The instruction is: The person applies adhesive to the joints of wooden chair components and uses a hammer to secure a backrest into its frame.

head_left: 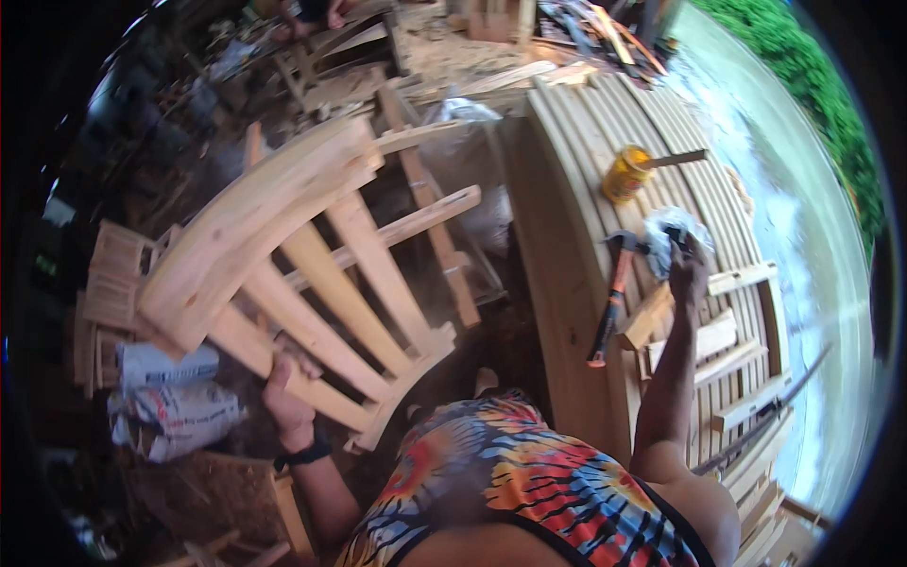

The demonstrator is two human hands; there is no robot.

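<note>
My left hand (pixel 291 397) is closed around the lowest slat of a pale wooden slatted backrest (pixel 255 236), which tilts at my left. Its broad curved top rail is at the far end, and a thinner curved rail joins the slats near me. On the slatted wooden surface at my right, my right hand (pixel 688 269) reaches into a clear plastic bag (pixel 673 227) with something dark in it. The fingertips are bent in and partly hidden there. Beside the bag lies a claw hammer (pixel 614 298) with an orange and black handle.
An open yellow jar (pixel 625 175) with a flat stick across its mouth stands beyond the bag. Wood blocks (pixel 694 340) lie nearer me. White sacks (pixel 175 416) rest at left, below stacked wooden frames (pixel 118 274). Wood scraps cover the far floor; another person's hand (pixel 335 17) shows there.
</note>
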